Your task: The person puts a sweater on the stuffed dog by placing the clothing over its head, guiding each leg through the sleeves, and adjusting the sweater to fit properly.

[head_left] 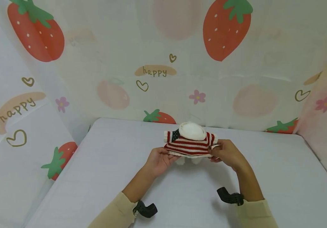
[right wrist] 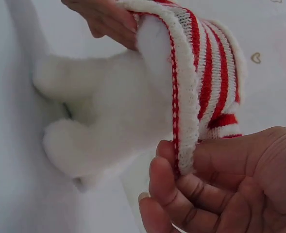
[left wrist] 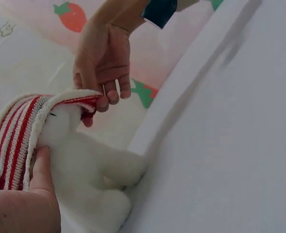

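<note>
A white plush toy point(head_left: 192, 131) stands on the white table point(head_left: 266, 177), wearing a small knitted sweater point(head_left: 189, 144) with red and white stripes and a dark blue starred patch. My left hand point(head_left: 159, 160) pinches the sweater's hem on the left side; in the left wrist view its thumb point(left wrist: 42, 170) presses on the cream hem. My right hand point(head_left: 226, 153) pinches the hem on the right. The right wrist view shows those fingers point(right wrist: 181, 191) curled round the cream hem of the sweater point(right wrist: 201, 82), with the toy's white legs point(right wrist: 84, 141) below it.
Cloth printed with strawberries point(head_left: 226, 28), hearts and the word "happy" walls in the table at the back and on both sides. Black wrist camera mounts point(head_left: 146, 209) sit on both beige sleeves.
</note>
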`<action>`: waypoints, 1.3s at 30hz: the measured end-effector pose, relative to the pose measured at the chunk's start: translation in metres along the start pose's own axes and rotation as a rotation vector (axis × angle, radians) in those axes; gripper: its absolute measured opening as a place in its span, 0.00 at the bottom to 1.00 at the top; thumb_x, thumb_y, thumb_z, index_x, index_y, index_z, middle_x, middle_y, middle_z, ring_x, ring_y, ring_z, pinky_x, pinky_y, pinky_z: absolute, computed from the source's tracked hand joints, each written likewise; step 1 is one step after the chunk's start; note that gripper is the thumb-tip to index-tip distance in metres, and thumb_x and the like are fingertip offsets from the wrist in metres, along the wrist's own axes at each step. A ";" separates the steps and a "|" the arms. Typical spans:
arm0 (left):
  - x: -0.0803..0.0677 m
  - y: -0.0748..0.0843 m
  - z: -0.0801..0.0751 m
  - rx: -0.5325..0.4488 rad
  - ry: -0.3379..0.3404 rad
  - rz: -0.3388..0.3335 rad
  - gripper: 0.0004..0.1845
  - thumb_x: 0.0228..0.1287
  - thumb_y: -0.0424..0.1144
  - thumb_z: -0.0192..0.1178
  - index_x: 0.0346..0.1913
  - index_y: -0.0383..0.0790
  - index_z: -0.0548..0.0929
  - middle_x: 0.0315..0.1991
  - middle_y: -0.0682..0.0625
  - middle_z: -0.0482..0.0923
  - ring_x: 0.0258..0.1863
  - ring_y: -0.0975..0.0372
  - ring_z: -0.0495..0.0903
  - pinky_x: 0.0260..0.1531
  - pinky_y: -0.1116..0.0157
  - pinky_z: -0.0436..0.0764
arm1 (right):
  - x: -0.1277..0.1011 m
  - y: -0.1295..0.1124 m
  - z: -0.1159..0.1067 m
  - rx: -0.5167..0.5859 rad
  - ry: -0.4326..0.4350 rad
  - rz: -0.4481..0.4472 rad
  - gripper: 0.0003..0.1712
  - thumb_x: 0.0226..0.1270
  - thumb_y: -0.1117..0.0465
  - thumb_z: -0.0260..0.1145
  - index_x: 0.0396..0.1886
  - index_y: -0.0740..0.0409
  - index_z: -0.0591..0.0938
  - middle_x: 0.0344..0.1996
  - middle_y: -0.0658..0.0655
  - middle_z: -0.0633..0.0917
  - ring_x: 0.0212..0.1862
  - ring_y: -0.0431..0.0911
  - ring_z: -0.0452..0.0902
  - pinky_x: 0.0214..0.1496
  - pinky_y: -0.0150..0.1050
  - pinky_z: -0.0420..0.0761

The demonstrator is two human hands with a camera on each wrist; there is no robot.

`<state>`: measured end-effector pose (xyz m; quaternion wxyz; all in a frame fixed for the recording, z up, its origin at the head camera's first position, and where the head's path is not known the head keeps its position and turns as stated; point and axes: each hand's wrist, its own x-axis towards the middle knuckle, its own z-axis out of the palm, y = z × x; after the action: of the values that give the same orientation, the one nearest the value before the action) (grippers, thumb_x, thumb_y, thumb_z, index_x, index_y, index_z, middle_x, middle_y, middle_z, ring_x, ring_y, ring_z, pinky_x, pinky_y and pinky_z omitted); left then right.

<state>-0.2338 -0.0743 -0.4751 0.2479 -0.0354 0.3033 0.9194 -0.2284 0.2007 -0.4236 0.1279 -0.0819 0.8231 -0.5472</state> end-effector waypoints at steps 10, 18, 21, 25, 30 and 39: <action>0.002 -0.006 0.003 0.110 -0.056 -0.011 0.26 0.76 0.35 0.42 0.73 0.31 0.60 0.65 0.36 0.71 0.61 0.50 0.79 0.56 0.55 0.80 | 0.004 -0.001 0.005 0.090 0.041 0.045 0.23 0.76 0.61 0.55 0.60 0.75 0.74 0.42 0.62 0.87 0.43 0.54 0.86 0.45 0.45 0.86; 0.001 -0.011 0.008 0.263 -0.037 -0.005 0.20 0.78 0.30 0.51 0.67 0.29 0.67 0.53 0.42 0.81 0.47 0.57 0.87 0.50 0.59 0.83 | 0.008 0.003 0.012 0.172 -0.058 0.025 0.31 0.69 0.63 0.66 0.67 0.74 0.68 0.55 0.67 0.81 0.46 0.51 0.86 0.48 0.48 0.86; 0.000 -0.013 0.008 0.278 -0.026 0.001 0.20 0.75 0.24 0.51 0.67 0.30 0.67 0.53 0.43 0.80 0.47 0.59 0.87 0.50 0.61 0.83 | 0.010 0.004 0.015 0.130 -0.078 0.013 0.31 0.66 0.65 0.68 0.64 0.74 0.70 0.49 0.64 0.85 0.42 0.52 0.87 0.47 0.50 0.86; 0.001 -0.014 0.007 0.236 -0.004 0.001 0.22 0.70 0.19 0.49 0.65 0.30 0.67 0.53 0.42 0.78 0.47 0.58 0.86 0.51 0.62 0.83 | 0.011 0.002 0.018 0.059 -0.086 0.020 0.28 0.63 0.68 0.68 0.61 0.75 0.71 0.38 0.60 0.88 0.39 0.52 0.87 0.45 0.52 0.85; 0.004 -0.016 0.004 0.188 0.007 -0.017 0.24 0.69 0.17 0.46 0.66 0.29 0.65 0.54 0.42 0.76 0.50 0.57 0.85 0.51 0.62 0.83 | 0.011 0.001 0.020 -0.034 -0.081 0.042 0.27 0.60 0.70 0.68 0.59 0.75 0.73 0.32 0.60 0.89 0.36 0.51 0.86 0.42 0.52 0.84; 0.008 -0.013 -0.003 0.253 -0.012 -0.058 0.24 0.75 0.21 0.46 0.71 0.26 0.63 0.54 0.42 0.79 0.49 0.57 0.85 0.55 0.60 0.81 | 0.011 0.005 0.017 -0.060 -0.093 0.013 0.24 0.65 0.65 0.67 0.58 0.72 0.75 0.36 0.60 0.88 0.37 0.52 0.86 0.42 0.51 0.84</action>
<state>-0.2343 -0.0636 -0.4867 0.2786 -0.0072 0.4141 0.8665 -0.2340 0.1848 -0.4361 0.1671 -0.1056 0.8328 -0.5171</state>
